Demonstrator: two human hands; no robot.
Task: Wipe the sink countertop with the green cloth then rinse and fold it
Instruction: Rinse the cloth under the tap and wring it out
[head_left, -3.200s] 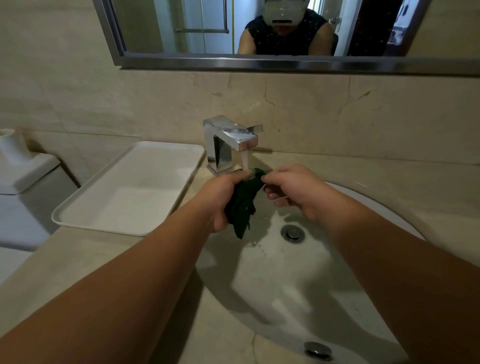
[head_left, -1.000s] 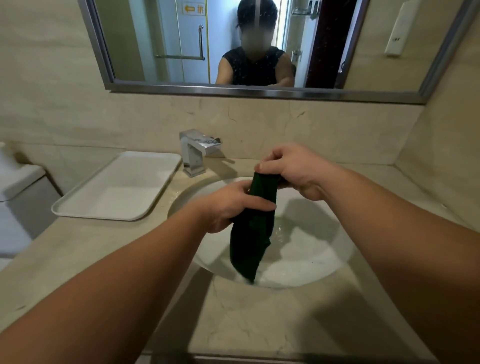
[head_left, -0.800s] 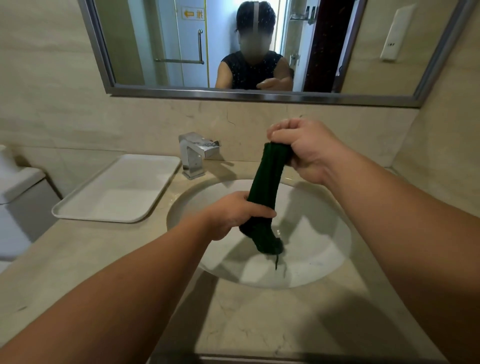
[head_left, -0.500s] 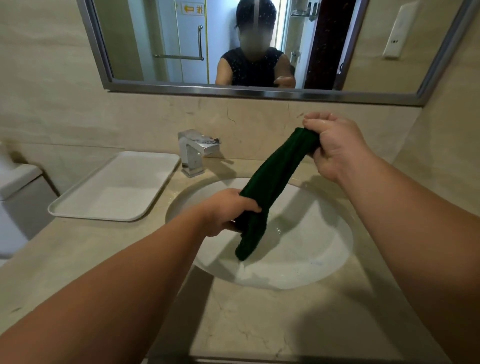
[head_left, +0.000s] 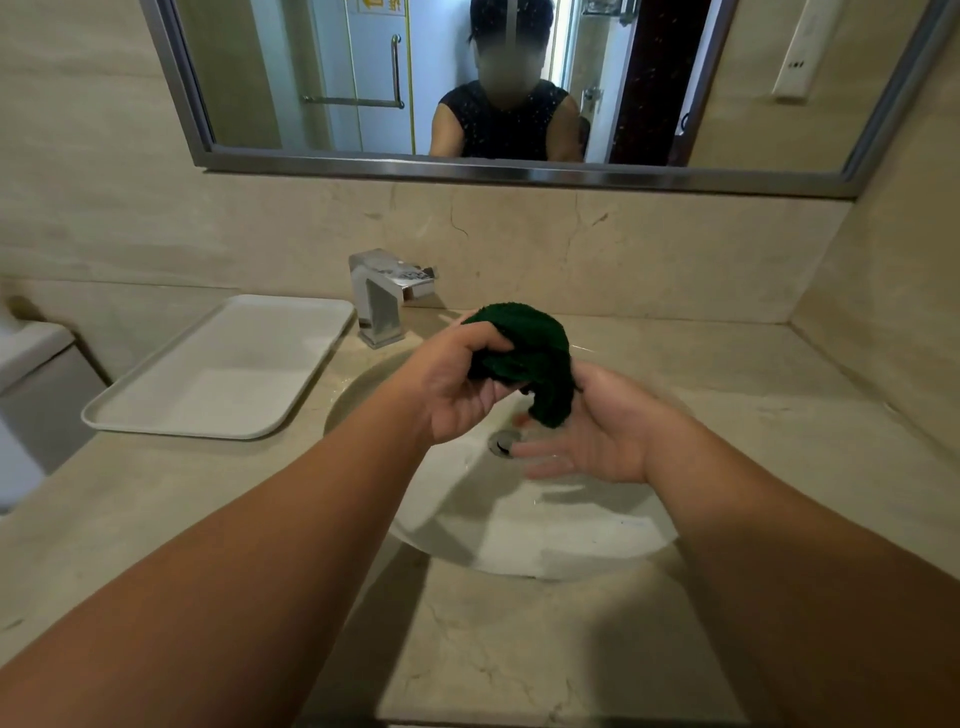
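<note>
The dark green cloth (head_left: 524, 353) is bunched into a lump over the white sink basin (head_left: 545, 540). My left hand (head_left: 457, 387) grips its left end with curled fingers. A loose end of the cloth hangs down onto the palm of my right hand (head_left: 592, 428), which is spread flat beneath it with the fingers blurred. Both hands hover above the drain (head_left: 503, 442). The beige stone countertop (head_left: 519, 654) surrounds the basin. No water runs from the chrome faucet (head_left: 384, 293).
A white rectangular tray (head_left: 223, 371) lies on the counter left of the faucet. A white toilet tank (head_left: 31, 374) stands at the far left. The mirror (head_left: 519, 83) hangs above the backsplash, and a side wall closes the counter's right end.
The cloth was stretched between my raised right hand and lower left hand. Now my right hand has dropped and opened under it, and the cloth is bunched up in my left hand.
</note>
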